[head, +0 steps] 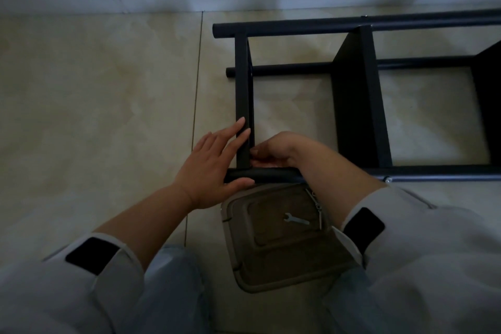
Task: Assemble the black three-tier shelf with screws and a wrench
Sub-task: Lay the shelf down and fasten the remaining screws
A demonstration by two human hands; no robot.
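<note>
Shelf (pixel 355 106) on its side, long axis left-right; left hand (pixel 214 160) flat against it, right hand (pixel 271 150) grip unclear.

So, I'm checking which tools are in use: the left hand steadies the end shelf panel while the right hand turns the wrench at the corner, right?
Not quite. The wrench lies unused in the tray. The head view shows the left hand steadying the end shelf panel and the right hand working at the corner without it.

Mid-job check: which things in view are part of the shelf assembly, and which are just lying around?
Job: black shelf frame lying on its side; left hand flat against its end panel; right hand at the corner joint; wrench and screws.
Lying about: only the tan tray holding the wrench and screws.
</note>
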